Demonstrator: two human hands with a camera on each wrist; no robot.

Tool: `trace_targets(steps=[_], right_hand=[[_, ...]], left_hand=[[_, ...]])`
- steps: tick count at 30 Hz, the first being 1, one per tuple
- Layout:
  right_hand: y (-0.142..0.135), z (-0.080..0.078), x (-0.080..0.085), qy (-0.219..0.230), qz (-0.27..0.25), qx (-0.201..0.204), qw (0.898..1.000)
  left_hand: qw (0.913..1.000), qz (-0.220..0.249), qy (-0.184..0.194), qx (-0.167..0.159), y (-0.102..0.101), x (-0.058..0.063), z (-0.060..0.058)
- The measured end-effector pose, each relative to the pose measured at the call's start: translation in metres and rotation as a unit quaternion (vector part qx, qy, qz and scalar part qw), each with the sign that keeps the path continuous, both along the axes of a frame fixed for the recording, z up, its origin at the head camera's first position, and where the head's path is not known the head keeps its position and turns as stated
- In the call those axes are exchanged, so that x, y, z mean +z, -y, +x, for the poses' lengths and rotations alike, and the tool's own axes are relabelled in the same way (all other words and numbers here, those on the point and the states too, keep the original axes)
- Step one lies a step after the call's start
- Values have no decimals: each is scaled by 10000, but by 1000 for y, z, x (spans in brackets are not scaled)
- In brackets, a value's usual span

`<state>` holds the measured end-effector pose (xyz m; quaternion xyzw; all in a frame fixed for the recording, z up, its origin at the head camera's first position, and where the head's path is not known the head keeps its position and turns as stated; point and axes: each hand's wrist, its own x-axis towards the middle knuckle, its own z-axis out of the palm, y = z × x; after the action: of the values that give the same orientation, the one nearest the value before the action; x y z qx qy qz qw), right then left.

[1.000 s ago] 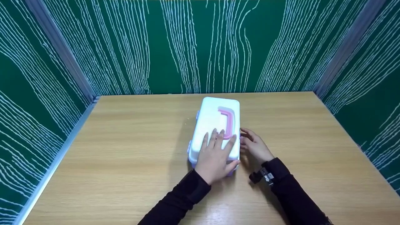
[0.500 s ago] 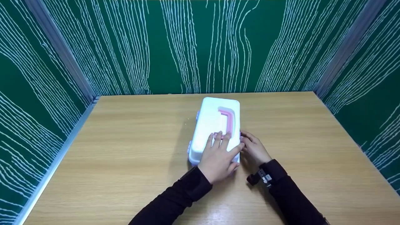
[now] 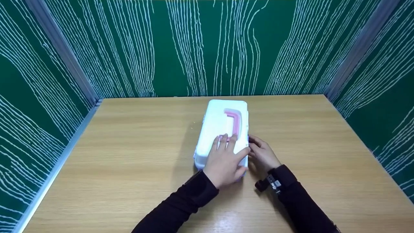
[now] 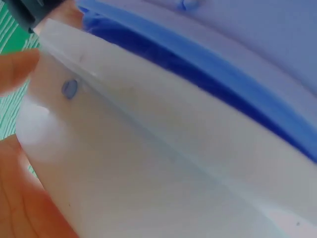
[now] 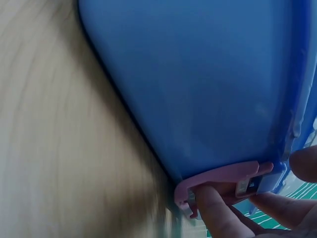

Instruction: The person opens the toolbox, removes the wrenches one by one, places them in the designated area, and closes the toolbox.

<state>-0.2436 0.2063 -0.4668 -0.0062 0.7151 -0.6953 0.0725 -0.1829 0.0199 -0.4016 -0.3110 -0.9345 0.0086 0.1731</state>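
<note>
A box with a white lid [image 3: 212,126] and a blue-purple body [image 5: 188,74] stands on the table. Its pink handle [image 3: 236,124] is folded into the lid's recess. My left hand [image 3: 224,165] lies over the near half of the lid, three fingertips by the handle, index finger and thumb over the near right edges. Down at the right side, my right hand [image 3: 265,155] holds the pink latch [image 5: 223,176], a fingertip tucked behind it. Along the near end a narrow dark blue gap [image 4: 163,62] shows between lid and body. The box's inside is mostly hidden.
The wooden table [image 3: 129,161] spreads around the box. Green walls with white streaks [image 3: 178,48] enclose it at the back and both sides. A small dark camera [image 3: 262,185] is strapped to the right wrist.
My left hand has drawn its fingers in, its index finger moving to the lid's right edge. The lid has tipped slightly up on the right. My right hand has stayed by the latch.
</note>
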Motion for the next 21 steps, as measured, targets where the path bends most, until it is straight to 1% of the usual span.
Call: trace_targets(steps=[3,7,10,16,18,21], right_hand=[[0,0,-1,5,-27,60,10000],[-2,0,-2,-83,98,91,9999],[-1,0,-2,-23,-35,63,10000],[4,1,-3,140,-317,-15,9994],[4,1,-3,181,-429,-64,9989],[4,2,-3,219,-541,-111,9982]], left_hand=[[9999,-32,-131,16,1,1,0],[9996,17,-275,16,1,1,0],[9992,130,-389,24,3,2,0],[9956,549,-751,51,12,7,-1],[9940,758,-784,67,16,10,-2],[9916,1071,-720,86,22,15,-2]])
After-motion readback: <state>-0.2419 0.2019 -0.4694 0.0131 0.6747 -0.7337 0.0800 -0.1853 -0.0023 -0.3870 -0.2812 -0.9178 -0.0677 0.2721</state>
